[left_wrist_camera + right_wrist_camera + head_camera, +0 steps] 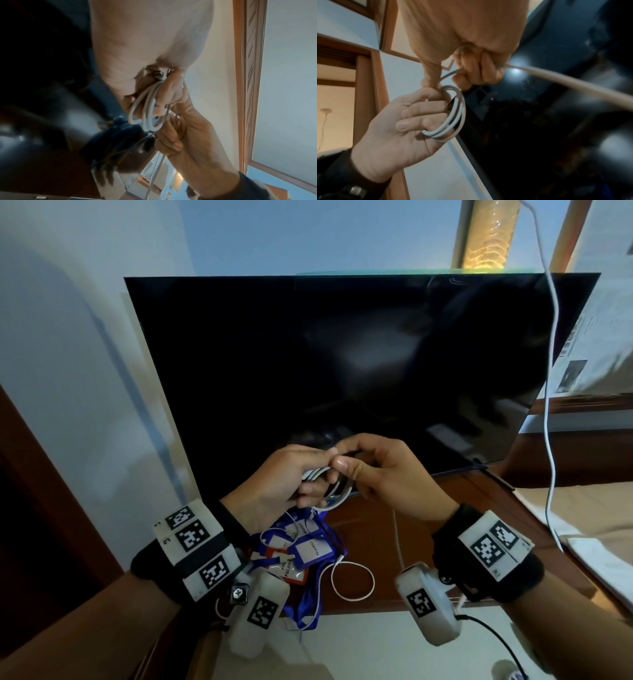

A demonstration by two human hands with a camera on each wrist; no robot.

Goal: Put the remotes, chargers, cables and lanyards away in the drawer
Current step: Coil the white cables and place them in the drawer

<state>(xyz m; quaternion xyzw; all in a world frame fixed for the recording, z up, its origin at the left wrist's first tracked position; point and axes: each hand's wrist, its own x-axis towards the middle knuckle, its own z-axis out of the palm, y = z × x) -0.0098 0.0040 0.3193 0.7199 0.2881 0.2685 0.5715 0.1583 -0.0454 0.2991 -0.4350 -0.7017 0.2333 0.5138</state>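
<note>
Both hands meet in front of the dark TV, above the wooden cabinet top. My left hand (305, 477) grips a small coil of white cable (337, 491) (147, 112) (452, 119), its fingers curled through the loops. My right hand (356, 465) pinches the loose run of the same cable (565, 79) between thumb and fingers, right beside the coil. A pile of blue and red lanyards with badge holders (301, 553) lies on the cabinet below the hands. Beside the pile rests another thin white cable loop (352, 580).
A large black TV (342, 364) stands close behind the hands. The brown cabinet top (411, 542) ends near my wrists. A long white cord (551, 392) hangs down at the right, over a bed with a white cloth (596, 559).
</note>
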